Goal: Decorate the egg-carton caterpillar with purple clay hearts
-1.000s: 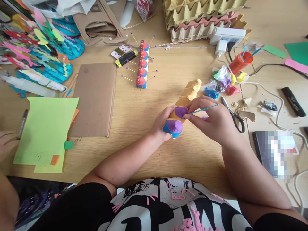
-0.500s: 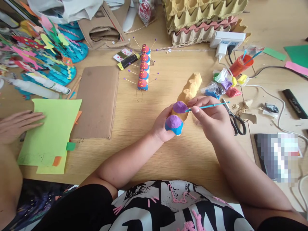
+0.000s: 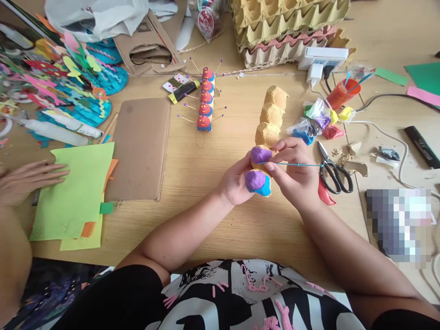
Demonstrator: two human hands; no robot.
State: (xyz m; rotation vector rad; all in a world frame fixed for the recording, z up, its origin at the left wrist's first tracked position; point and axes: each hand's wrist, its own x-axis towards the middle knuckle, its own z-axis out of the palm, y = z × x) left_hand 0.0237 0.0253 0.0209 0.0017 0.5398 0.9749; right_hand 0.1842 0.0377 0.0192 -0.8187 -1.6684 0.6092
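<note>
My left hand (image 3: pixel 236 179) is wrapped round the near end of a yellow egg-carton strip (image 3: pixel 270 114) with several bumps. Purple clay covers its two nearest bumps, and blue clay (image 3: pixel 264 187) lies round the lower edge of the nearest one. Between thumb and fingers, my right hand (image 3: pixel 294 172) pinches a thin blue stick (image 3: pixel 302 164), whose tip touches the second purple bump (image 3: pixel 260 156). Further back stands a finished-looking caterpillar (image 3: pixel 205 108) with red and blue bumps and purple-tipped sticks.
Black scissors (image 3: pixel 334 173), bagged clay (image 3: pixel 305 130) and an orange cup (image 3: pixel 343 94) are at the right. Egg trays (image 3: pixel 285 32) are stacked behind. Cardboard (image 3: pixel 140 149) and green paper (image 3: pixel 74 192), under another person's hand (image 3: pixel 32 180), lie left.
The strip has turned more upright, its far end swinging left and away. My right hand and the stick have shifted slightly down. A red piece now shows beside my right wrist.
</note>
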